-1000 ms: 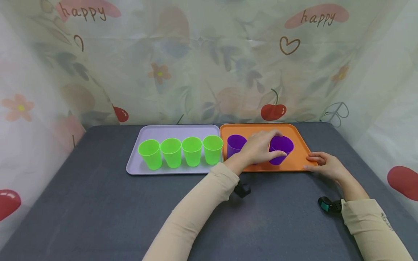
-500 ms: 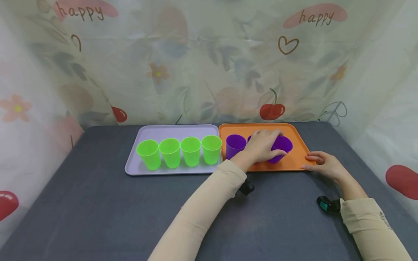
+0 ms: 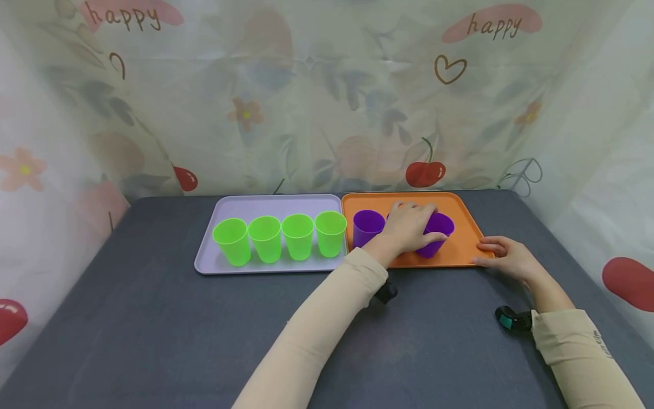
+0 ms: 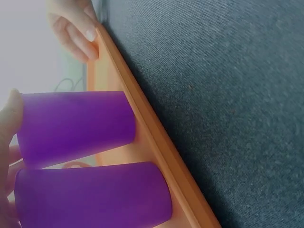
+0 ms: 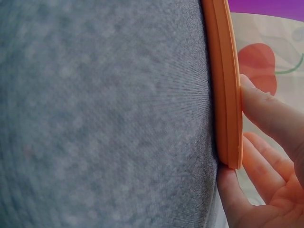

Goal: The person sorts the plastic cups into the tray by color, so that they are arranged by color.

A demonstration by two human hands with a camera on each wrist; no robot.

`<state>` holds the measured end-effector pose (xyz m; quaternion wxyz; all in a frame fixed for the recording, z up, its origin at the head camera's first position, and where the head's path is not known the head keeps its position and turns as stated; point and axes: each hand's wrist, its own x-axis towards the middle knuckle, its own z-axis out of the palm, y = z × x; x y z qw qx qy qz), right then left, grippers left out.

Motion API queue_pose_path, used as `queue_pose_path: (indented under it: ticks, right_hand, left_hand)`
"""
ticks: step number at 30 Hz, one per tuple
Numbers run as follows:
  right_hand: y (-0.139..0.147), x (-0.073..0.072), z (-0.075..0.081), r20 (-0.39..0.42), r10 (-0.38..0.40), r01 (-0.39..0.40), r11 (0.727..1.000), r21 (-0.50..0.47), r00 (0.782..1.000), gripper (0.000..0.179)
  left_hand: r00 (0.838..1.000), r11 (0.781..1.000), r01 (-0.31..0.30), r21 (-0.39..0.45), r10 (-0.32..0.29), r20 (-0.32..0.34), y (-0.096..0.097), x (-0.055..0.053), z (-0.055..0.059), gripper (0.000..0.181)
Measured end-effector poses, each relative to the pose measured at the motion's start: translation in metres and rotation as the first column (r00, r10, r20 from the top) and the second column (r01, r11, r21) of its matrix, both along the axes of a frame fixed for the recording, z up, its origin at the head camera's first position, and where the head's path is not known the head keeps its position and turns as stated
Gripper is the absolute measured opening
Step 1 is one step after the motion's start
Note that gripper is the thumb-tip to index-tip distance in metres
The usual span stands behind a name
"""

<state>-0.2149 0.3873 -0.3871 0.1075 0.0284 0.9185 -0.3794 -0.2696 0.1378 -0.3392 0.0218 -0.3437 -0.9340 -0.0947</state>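
Observation:
My left hand [image 3: 407,228] grips the rightmost purple cup [image 3: 440,223] near its rim, thumb on the near side and fingers reaching over the far side. In the left wrist view this cup [image 4: 76,126] leans slightly, close beside a second purple cup [image 4: 92,197]. Another purple cup [image 3: 368,227] stands at the left end of the orange tray [image 3: 469,241]; the middle one is mostly hidden behind my left hand. At the tray's front right corner, my right hand [image 3: 511,260] pinches the rim, and the right wrist view shows its thumb [image 5: 266,107] along the edge.
A lavender tray [image 3: 265,205] adjoins the orange one on the left. It bears a row of several bright green cups [image 3: 268,241]. Both trays rest toward the back of a dark grey tabletop [image 3: 204,329], before a patterned curtain [image 3: 327,102].
My left hand has moved a little to the right and closed around the rightmost purple cup, which has shifted slightly left toward the others. The right hand stays on the tray corner.

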Motion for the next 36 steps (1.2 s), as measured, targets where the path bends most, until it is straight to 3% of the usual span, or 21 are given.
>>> queue_pose_path:
  ticks: [9,16,22,28,32,36]
  right_hand:
    - [-0.002,-0.002,0.000,-0.006,0.001,-0.001,1.000,0.024,1.000,0.076]
    - [-0.006,-0.006,0.000,-0.005,0.000,0.000,1.000,0.020,1.000,0.078]
    - [-0.006,-0.006,0.001,0.002,0.002,-0.002,1.000,0.015,1.000,0.080]
    - [-0.006,-0.008,0.001,0.007,0.009,-0.009,1.000,0.026,1.000,0.080]
    - [-0.006,-0.007,0.001,0.005,0.023,-0.023,0.999,0.041,1.000,0.079]
    - [-0.007,-0.005,0.003,-0.007,0.042,-0.041,0.996,0.079,0.999,0.074]
  left_hand:
    - [0.999,0.999,-0.002,0.037,0.000,0.042,-0.006,-0.004,0.001,0.072]
    - [1.000,0.990,-0.002,0.140,0.000,0.009,-0.034,-0.008,0.012,0.073]
    - [1.000,0.961,0.004,0.277,0.001,-0.019,-0.072,-0.005,0.024,0.065]
    - [0.999,0.932,0.011,0.362,0.006,-0.045,-0.119,0.008,0.028,0.056]
    - [0.998,0.904,0.009,0.427,0.016,-0.055,-0.164,0.022,0.027,0.054]
    - [0.996,0.856,-0.005,0.518,0.050,-0.071,-0.218,0.035,0.022,0.053]
